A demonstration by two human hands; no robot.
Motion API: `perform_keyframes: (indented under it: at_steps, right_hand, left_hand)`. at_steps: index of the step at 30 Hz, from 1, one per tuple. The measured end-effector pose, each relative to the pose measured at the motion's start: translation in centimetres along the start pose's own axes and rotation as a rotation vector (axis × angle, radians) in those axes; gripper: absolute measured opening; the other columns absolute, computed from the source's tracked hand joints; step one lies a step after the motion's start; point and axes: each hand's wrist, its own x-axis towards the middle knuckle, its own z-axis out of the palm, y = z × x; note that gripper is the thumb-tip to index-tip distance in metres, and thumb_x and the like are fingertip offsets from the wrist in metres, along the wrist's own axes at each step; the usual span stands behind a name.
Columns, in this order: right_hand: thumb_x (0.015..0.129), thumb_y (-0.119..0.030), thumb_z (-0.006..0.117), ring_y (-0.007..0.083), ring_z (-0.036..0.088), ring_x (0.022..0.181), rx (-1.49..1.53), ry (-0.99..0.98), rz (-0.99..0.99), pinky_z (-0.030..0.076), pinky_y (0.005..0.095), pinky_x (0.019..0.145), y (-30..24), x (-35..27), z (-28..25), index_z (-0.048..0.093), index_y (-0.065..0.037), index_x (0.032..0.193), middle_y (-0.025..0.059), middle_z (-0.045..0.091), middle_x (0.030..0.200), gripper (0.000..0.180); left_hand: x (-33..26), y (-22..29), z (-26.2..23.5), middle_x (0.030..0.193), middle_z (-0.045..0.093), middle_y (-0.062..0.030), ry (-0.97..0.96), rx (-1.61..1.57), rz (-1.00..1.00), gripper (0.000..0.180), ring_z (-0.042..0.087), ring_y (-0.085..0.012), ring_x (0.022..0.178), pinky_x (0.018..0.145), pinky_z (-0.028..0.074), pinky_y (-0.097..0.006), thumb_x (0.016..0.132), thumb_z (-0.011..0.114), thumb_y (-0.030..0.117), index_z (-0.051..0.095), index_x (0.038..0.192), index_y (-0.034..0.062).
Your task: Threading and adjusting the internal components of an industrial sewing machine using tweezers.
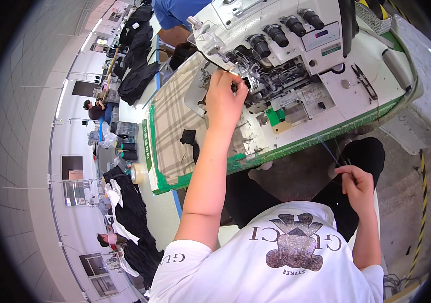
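While the left hand (pixel 224 98) reaches up into the needle area of the machine (pixel 276 65), its fingers curl together on something too small to tell. The right hand (pixel 357 184) hangs low beside the lap — fingers pinched on a thin thread (pixel 332 154) running up toward the tabletop (pixel 377 65).

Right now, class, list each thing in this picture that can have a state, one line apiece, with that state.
left hand: raised, fingers at the machine's threading area
right hand: low by the lap, pinching a thin thread
sewing machine: upright on the table
scissors: lying flat, unheld
black fabric piece: lying loose on the checked cloth
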Motion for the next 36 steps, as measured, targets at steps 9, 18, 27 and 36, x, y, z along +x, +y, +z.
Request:
perform_keyframes:
  at_steps: [9,18,27,36]
  right_hand:
    - [0.098,-0.005,0.052,0.0019,0.035,0.055,-0.341,0.412,0.044,0.025,0.022,0.049,3.6,-6.4,-13.1,0.068,-0.003,0.101,-0.0082,0.042,0.063,0.016]
    - [0.102,-0.014,0.051,0.0,0.03,0.056,-0.405,0.628,0.089,0.022,0.0198,0.051,10.2,-15.8,-26.3,0.065,-0.005,0.11,-0.0097,0.038,0.065,0.018]
    - [0.101,-0.024,0.055,0.0159,0.062,0.097,-1.031,0.904,0.339,0.047,0.0295,0.088,17.8,-22.9,-35.3,0.064,0.001,0.123,0.0065,0.067,0.104,0.034]
    - [0.101,-0.029,0.055,0.0128,0.059,0.104,-0.422,0.822,-0.127,0.044,0.0255,0.092,6.7,-7.6,-19.8,0.064,-0.001,0.125,0.007,0.067,0.12,0.038]
  left_hand:
    - [-0.7,1.0,-0.8,0.071,0.064,-0.0047,-0.095,-0.253,-0.304,0.007,0.055,-0.0094,0.057,0.055,0.044,-0.027,0.084,0.065,0.006,0.06,0.084,0.0014]
    - [-0.3,-1.5,-1.1,0.067,0.049,0.0049,-0.117,-0.533,-0.335,0.006,0.043,-0.0031,0.06,0.055,0.036,-0.021,0.086,0.066,0.006,0.061,0.085,0.0035]
    - [-1.1,-4.1,-5.2,0.068,0.05,-0.0032,-0.107,-0.236,-0.164,0.006,0.049,-0.0136,0.06,0.058,0.041,-0.028,0.082,0.072,0.005,0.071,0.087,0.0043]
    - [-2.3,-5.2,-8.4,0.068,0.047,-0.0028,0.039,-0.28,-0.212,0.005,0.046,-0.0126,0.06,0.057,0.038,-0.028,0.084,0.072,0.006,0.071,0.089,0.0044]
